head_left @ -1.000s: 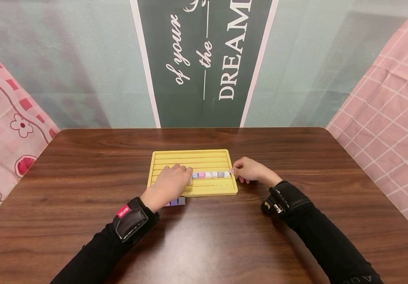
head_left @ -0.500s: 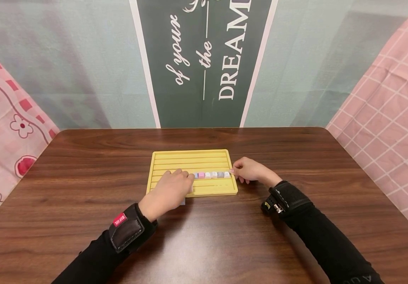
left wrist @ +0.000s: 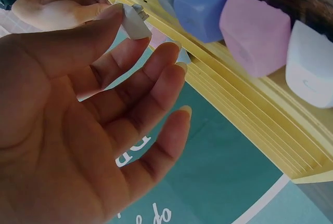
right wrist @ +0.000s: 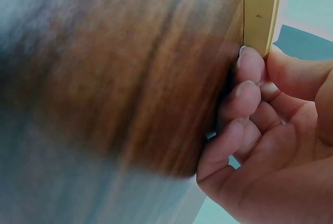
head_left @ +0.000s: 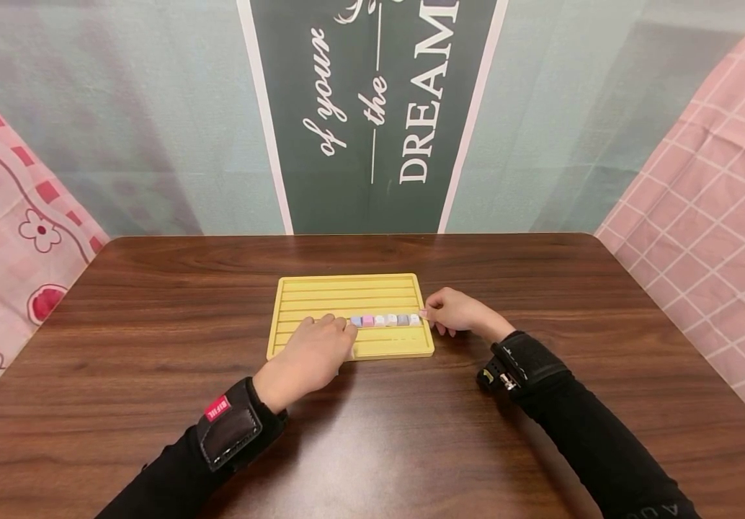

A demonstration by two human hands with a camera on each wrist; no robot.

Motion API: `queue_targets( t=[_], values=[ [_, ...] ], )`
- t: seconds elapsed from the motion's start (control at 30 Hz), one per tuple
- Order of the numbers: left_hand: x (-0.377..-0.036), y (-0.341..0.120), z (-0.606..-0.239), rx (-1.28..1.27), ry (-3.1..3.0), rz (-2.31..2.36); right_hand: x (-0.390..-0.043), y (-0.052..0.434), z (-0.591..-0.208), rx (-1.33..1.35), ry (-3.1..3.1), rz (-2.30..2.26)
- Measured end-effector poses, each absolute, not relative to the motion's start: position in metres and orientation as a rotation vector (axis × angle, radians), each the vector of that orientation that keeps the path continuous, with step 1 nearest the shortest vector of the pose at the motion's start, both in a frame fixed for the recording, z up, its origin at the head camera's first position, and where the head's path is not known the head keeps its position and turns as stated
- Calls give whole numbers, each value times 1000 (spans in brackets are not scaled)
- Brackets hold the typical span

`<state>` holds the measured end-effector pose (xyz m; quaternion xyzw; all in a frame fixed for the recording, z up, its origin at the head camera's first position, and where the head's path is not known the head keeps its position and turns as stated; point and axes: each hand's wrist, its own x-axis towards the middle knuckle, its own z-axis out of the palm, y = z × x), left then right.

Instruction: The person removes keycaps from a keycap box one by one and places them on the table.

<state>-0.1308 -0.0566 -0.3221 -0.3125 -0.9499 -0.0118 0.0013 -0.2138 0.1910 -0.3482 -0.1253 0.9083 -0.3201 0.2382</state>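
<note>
In the left wrist view, my left hand pinches a white keycap between thumb and index finger, its other fingers loosely bent. In the head view this hand lies over the front left part of a yellow grooved tray. A row of keycaps, white, grey, pink and blue, sits in one groove, reaching the right end. My right hand grips the tray's right rim, thumb on top and curled fingers along the side, as the right wrist view shows.
Beside the tray's near edge, a blue keycap, a pink keycap, a white keycap and a grey one stand in line, hidden under the left hand in the head view. The brown wooden table surrounds the tray; a printed cloth hangs behind.
My left hand has shifted slightly right and toward the tray's near edge, away from the keycap row, covering the loose keycaps in front. The right hand and the tray stay put.
</note>
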Motion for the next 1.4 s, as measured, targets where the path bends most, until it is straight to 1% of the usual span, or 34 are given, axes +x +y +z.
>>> queue_targets(
  t=[0.63,1.4],
  values=[
    [-121,-54,-324,-999,-2937,59,-214,191,-348,-350,2484,-886],
    [-120,-54,-329,-1012,-2939,65,-214,189,-347,-344,2482,-888]
  ],
)
